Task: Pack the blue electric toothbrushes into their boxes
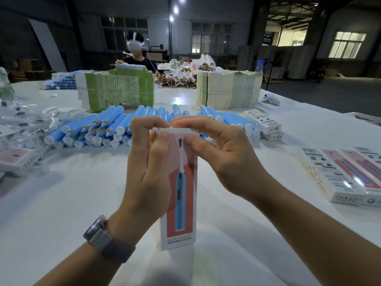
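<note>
Left side of the frame has a pile of clear bags (22,122) on the white bench (61,203). Dead center, the left hand (148,174) grips the upright toothbrush box (181,203) while the right hand (224,159) pinches its top flap. Blue toothbrushes (107,126) are heaped just behind. Finished boxes (346,174) lie at the right.

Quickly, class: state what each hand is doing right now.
Left hand: grips the toothbrush box near its top, fingers curled round it.
Right hand: pinches the box's top flap.
</note>
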The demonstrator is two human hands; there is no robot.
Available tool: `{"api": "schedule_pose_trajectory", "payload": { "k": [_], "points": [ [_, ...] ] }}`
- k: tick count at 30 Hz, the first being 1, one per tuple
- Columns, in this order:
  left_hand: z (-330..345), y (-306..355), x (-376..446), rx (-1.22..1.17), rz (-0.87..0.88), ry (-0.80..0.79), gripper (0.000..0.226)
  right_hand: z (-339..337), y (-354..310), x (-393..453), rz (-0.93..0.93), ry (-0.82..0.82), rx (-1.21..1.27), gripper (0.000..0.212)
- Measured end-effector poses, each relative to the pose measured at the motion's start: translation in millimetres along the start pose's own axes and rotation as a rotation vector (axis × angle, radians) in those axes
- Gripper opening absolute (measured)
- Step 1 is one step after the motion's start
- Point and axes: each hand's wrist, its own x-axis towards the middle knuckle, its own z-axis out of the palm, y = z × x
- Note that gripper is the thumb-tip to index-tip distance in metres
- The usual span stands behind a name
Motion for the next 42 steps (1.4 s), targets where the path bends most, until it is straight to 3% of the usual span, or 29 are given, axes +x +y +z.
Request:
{"api": "schedule_pose_trajectory", "payload": {
  "k": [6,8,14,18,22,28,32,34,37,42],
  "points": [
    [-1.1,-2.8,0.5,-0.035,-0.071,-0.041,0.013,6.0,11.5,-0.8,-0.095,0.250,-0.371,0.035],
    [-0.5,-2.9,0.9,-0.070,-0.106,-0.026,0.015,10.8,10.8,-2.3,-0.063,0.224,-0.381,0.039],
    [-3.2,0.2,12.9,-0.244,-0.097,-0.043,0.009,21.1,7.1,-6.8,0.044,-0.003,-0.328,0.086],
    [-3.2,-6.8,9.0,-0.175,-0.132,-0.085,0.017,14.9,5.8,0.6,0.079,0.021,-0.496,0.086],
    [-6.8,-14.0,6.9,-0.040,-0.120,-0.035,0.022,-15.7,11.8,16.1,0.266,0.032,-0.645,0.093],
    [-20.2,-40.5,13.5,-0.005,-0.214,0.044,0.018,-98.9,52.3,14.3,0.682,0.007,-1.042,0.044],
    [-23.7,-58.4,15.2,0.037,-0.271,0.021,0.021,-139.9,81.7,-9.0,0.910,0.022,-1.185,0.049],
    [-23.0,-64.4,15.9,0.052,-0.289,-0.014,0.021,-148.4,89.5,-16.5,0.947,0.045,-1.242,0.050],
    [-21.5,-71.4,14.6,0.144,-0.310,-0.077,0.038,-154.7,93.3,-21.5,0.941,0.078,-1.294,0.044],
    [-22.0,-76.2,18.8,0.188,-0.370,-0.132,0.037,-161.4,93.5,-25.6,0.918,0.113,-1.304,0.043]
  ]
}}
